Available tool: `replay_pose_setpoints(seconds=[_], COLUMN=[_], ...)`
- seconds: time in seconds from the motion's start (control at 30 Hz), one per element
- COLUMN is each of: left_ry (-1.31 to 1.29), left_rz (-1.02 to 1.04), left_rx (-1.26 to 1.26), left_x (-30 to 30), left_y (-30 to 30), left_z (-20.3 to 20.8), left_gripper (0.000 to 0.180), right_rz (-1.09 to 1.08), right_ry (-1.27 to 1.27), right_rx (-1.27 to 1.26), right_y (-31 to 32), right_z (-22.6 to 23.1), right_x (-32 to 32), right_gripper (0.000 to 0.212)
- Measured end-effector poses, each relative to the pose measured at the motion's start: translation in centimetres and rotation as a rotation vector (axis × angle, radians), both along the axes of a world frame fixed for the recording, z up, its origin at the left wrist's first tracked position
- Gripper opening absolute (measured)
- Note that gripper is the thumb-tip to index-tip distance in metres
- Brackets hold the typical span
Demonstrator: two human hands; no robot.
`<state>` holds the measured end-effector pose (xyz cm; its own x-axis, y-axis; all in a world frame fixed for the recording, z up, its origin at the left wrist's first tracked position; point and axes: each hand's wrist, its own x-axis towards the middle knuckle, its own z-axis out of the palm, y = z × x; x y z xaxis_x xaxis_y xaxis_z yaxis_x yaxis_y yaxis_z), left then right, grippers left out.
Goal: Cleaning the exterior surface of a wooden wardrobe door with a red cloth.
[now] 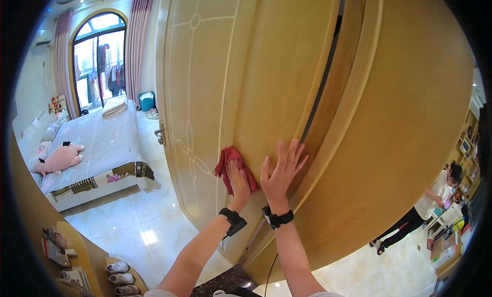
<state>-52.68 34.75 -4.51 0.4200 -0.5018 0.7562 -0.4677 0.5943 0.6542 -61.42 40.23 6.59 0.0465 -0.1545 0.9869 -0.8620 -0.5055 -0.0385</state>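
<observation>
A tall light-wood door (pixel 205 82) with pale inlaid lines stands in front of me. My left hand (pixel 239 182) presses a crumpled red cloth (pixel 230 157) against its surface, with part of the cloth showing round the fingers. To the right, my right hand (pixel 280 174) is open with fingers spread near the hinge-side edge of the door, holding nothing. Each wrist wears a black strap. On the door's far left edge is a metal handle (pixel 160 133), well away from both hands.
Through the doorway is a bed (pixel 102 143) with a pink plush toy (pixel 62 158). Shoes (pixel 121 278) sit on a wooden shelf at the lower left. A curved wood panel (pixel 389 102) fills the right side. Beyond it another person (pixel 425 205) stands by shelves.
</observation>
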Motion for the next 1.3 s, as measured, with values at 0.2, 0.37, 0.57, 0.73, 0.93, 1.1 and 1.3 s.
replay_pose_setpoints(seconds=[0.2, 0.37, 0.57, 0.73, 0.93, 1.1, 1.3], left_ry=[0.052, 0.022, -0.167, -0.182, -0.354, -0.43, -0.496], left_rz=[0.001, 0.035, 0.032, -0.002, 0.01, -0.058, -0.048], left_rx=[0.016, 0.031, -0.016, -0.055, -0.365, -0.678, -0.607], left_x=[0.1, -0.4, 0.4, 1.3, 4.9, 5.3, 6.1], left_y=[-0.1, 0.5, 1.2, 0.4, -2.1, -2.8, -2.4], left_z=[-1.7, -1.8, -4.1, 0.5, 21.0, 37.1, 43.0], left_gripper=[0.045, 0.043, 0.049, 0.047, 0.043, 0.046, 0.058], right_rz=[0.051, 0.048, 0.082, 0.018, 0.054, 0.151, 0.289], right_ry=[-0.023, -0.013, 0.011, 0.011, -0.061, 0.07, 0.071], right_rx=[-0.038, -0.027, -0.039, 0.031, 0.004, 0.055, -0.03], right_y=[-0.2, 0.1, 0.0, 0.4, -0.8, -0.1, -0.4], right_z=[0.2, -0.2, 0.4, -0.1, -2.3, -1.9, -1.8], right_x=[0.8, 0.2, 0.5, 0.7, 0.6, 0.1, 0.1], right_gripper=[0.05, 0.048, 0.048, 0.049, 0.035, 0.026, 0.03])
